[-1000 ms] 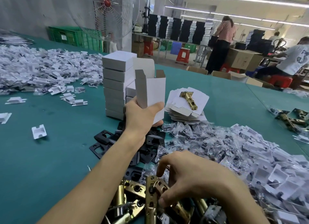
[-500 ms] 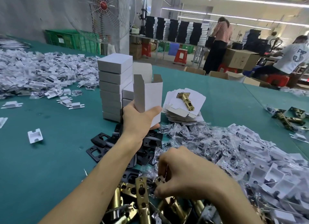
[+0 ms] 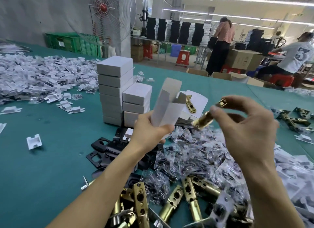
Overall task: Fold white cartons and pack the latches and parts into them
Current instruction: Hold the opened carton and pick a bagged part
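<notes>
Head view: the left hand (image 3: 149, 130) has its grip closed round the lower part of an open carton (image 3: 167, 108), held above the table (image 3: 42, 168) with its top flaps up and leaning right. The palm hides the carton's bottom end. The right hand (image 3: 246, 125) pinches a brass latch (image 3: 203, 120) between thumb and fingertips, just right of the carton's mouth and apart from it. The latch is blurred, and the thumb covers its middle. Behind the carton stand two stacks (image 3: 113, 91) of closed cartons. Beside them is a pile of flat cartons (image 3: 198, 101) with a second latch (image 3: 191, 107) on top, partly hidden by the held carton. Below the hands lie bags (image 3: 195, 156) of small parts too blurred to make out, black plates (image 3: 100, 153) partly under the left forearm, and loose latches (image 3: 169, 202) cut off by the lower edge
</notes>
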Action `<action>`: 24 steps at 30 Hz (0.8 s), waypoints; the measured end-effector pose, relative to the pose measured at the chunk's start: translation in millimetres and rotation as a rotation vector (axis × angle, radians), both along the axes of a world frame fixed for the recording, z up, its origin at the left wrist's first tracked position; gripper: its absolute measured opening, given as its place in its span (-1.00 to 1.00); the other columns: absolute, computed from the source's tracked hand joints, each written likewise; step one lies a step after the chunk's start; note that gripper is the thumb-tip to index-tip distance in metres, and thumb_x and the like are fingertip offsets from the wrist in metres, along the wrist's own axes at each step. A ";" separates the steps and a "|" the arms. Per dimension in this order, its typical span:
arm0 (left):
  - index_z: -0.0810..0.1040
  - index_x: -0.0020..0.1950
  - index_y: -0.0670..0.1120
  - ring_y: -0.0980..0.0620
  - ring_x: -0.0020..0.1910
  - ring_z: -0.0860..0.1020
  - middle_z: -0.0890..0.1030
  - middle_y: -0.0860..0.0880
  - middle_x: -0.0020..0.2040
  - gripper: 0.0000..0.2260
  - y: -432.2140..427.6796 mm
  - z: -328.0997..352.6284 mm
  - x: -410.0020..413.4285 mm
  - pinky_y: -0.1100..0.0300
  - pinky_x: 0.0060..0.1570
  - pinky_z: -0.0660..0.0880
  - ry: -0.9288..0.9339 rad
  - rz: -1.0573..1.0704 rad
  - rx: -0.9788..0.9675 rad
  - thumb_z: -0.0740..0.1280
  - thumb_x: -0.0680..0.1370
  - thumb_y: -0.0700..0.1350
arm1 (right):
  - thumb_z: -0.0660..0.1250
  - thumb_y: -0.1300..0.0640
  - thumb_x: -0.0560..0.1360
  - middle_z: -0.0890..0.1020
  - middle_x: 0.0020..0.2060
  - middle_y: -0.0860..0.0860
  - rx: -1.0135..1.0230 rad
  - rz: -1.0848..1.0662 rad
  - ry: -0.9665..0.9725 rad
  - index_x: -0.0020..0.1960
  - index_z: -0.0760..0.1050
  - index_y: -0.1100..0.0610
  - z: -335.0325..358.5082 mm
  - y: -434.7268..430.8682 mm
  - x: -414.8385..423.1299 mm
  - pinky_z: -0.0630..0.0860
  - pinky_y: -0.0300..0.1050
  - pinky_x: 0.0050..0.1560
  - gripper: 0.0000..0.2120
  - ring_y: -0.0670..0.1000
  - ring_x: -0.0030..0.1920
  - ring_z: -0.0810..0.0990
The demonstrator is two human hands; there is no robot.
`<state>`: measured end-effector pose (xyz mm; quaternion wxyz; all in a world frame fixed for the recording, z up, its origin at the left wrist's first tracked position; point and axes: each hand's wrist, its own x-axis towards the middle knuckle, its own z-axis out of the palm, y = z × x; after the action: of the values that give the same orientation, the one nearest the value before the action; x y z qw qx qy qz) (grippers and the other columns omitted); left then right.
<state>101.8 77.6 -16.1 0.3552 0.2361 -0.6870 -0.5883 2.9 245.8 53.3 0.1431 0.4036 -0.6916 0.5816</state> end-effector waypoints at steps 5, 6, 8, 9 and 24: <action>0.58 -0.09 0.13 0.15 -0.34 0.50 0.53 0.09 -0.20 -0.76 9.8 -1.7 -1.0 0.26 -0.37 0.45 -0.101 -0.188 -0.216 0.50 0.44 -0.20 | 0.48 0.09 0.49 0.66 -0.12 -0.19 -0.245 -0.028 -0.008 0.06 0.55 0.01 4.9 -1.5 4.2 0.64 -0.22 -0.05 -0.81 -0.19 -0.13 0.69; 0.57 -0.06 0.15 0.17 -0.32 0.48 0.52 0.14 -0.20 -0.75 10.9 -2.0 -1.3 0.25 -0.34 0.44 -0.115 -0.219 -0.249 0.49 0.44 -0.20 | 0.49 0.10 0.48 0.65 -0.13 -0.20 -0.247 -0.028 -0.004 0.06 0.55 0.02 4.7 -3.0 6.1 0.63 -0.25 -0.05 -0.81 -0.21 -0.13 0.69; 0.54 -0.04 0.22 0.21 -0.28 0.47 0.52 0.24 -0.21 -0.69 12.6 -2.5 -1.0 0.32 -0.32 0.41 -0.128 -0.256 -0.300 0.47 0.46 -0.20 | 0.50 0.12 0.47 0.64 -0.15 -0.23 -0.224 -0.031 0.010 0.06 0.54 0.01 3.7 -6.2 10.3 0.61 -0.29 -0.06 -0.79 -0.27 -0.13 0.67; 0.53 -0.04 0.26 0.22 -0.27 0.47 0.52 0.28 -0.21 -0.67 13.3 -2.2 -0.6 0.34 -0.32 0.40 -0.129 -0.269 -0.314 0.46 0.47 -0.20 | 0.50 0.12 0.47 0.63 -0.15 -0.24 -0.210 -0.034 0.019 0.06 0.54 0.00 2.9 -7.7 11.6 0.61 -0.29 -0.06 -0.79 -0.28 -0.13 0.66; 0.57 -0.10 0.15 0.03 -0.32 0.51 0.53 0.04 -0.27 -0.81 17.9 -1.5 -1.8 -0.06 -0.41 0.49 -0.009 -0.249 -0.280 0.43 0.41 -0.14 | 0.47 0.05 0.46 0.62 -0.25 -0.31 0.055 0.037 0.121 -0.16 0.60 -0.11 -9.0 -17.6 17.8 0.42 -0.37 -0.24 -0.91 -0.13 -0.11 0.61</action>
<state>100.0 95.5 -17.6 0.3059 0.1001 -0.7877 -0.5254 20.7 228.3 44.3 0.1629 0.4546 -0.6897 0.5395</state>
